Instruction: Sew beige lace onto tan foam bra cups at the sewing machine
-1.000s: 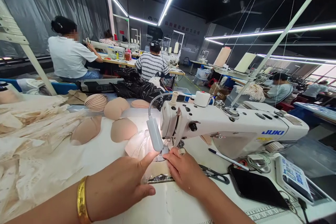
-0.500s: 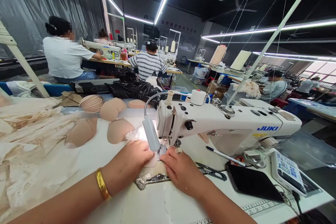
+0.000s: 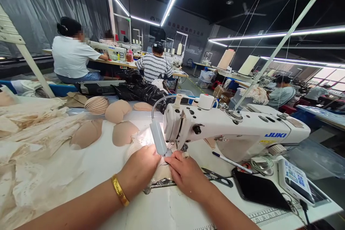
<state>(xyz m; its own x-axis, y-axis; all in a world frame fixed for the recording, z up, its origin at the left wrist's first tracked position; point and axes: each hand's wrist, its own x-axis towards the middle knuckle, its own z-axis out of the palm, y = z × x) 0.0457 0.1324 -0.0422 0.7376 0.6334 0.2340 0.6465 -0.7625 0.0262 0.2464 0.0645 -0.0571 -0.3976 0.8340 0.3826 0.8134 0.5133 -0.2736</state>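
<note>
A white sewing machine (image 3: 215, 125) stands before me, its small grey lamp (image 3: 158, 138) lighting the needle area. Pale lace fabric (image 3: 140, 139) lies under the lamp, left of the needle. My left hand (image 3: 142, 163), with a gold bracelet at the wrist, has its fingers closed on this fabric beside the presser foot (image 3: 167, 153). On the other side, my right hand (image 3: 185, 172) pinches the fabric's edge close to the foot, thumb and fingers together. The fabric between the hands is mostly hidden by my fingers and the lamp.
Beige foam cups (image 3: 125, 133) and a heap of cream lace (image 3: 29, 143) lie to the left. Right of my hand are thread snips (image 3: 217, 178), a pen (image 3: 231, 161), a black phone (image 3: 260, 188) and a white device (image 3: 295, 179). Co-workers (image 3: 153, 63) sit at machines beyond.
My left hand has shifted slightly right and turned, and more of the lace shows behind it. The right hand stays nearly in place. The whole view has moved a little.
</note>
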